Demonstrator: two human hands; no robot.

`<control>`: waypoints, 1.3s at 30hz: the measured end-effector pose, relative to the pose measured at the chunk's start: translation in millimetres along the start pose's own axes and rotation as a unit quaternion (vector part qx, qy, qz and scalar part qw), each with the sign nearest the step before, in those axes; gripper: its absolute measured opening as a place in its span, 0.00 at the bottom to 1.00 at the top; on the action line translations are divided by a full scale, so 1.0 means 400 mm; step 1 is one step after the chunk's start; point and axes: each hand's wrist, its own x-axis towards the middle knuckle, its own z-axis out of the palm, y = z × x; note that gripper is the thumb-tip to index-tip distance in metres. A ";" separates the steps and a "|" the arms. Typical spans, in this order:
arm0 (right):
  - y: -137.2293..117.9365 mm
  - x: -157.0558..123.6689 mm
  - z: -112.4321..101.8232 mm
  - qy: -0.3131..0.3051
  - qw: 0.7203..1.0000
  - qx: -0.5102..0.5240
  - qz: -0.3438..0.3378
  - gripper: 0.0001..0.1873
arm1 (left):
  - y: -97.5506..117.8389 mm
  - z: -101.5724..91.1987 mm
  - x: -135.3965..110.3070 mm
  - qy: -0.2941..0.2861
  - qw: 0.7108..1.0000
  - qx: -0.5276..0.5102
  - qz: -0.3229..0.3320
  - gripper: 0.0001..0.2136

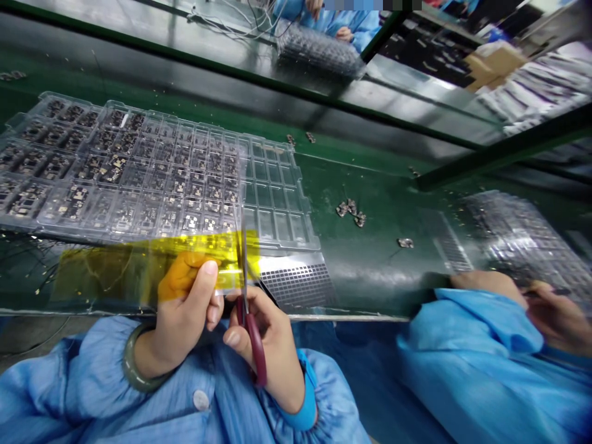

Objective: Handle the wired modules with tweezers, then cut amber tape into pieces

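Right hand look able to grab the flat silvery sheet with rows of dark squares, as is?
Probably not: the right hand is occupied by the metal scissors with dark red handles. The flat silvery sheet does lie close by, though, with its middle uncovered.

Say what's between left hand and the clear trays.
Translucent yellow film, held in the left hand; head view shows it overlapping the clear trays.
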 end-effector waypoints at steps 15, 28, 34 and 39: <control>0.005 -0.007 0.010 0.014 1.000 0.007 0.012 0.31 | -0.005 -0.006 -0.008 0.000 0.999 -0.042 -0.006 0.20; 0.018 -0.004 0.003 -0.016 0.998 0.055 -0.021 0.29 | -0.014 -0.012 -0.012 -0.014 0.999 -0.040 0.001 0.19; 0.004 0.001 -0.004 -0.025 0.998 0.046 -0.024 0.29 | -0.015 -0.014 -0.013 -0.016 0.999 -0.029 -0.003 0.20; 0.010 0.001 -0.002 -0.024 0.998 0.051 -0.035 0.29 | -0.017 -0.015 -0.011 -0.020 1.000 -0.021 -0.001 0.21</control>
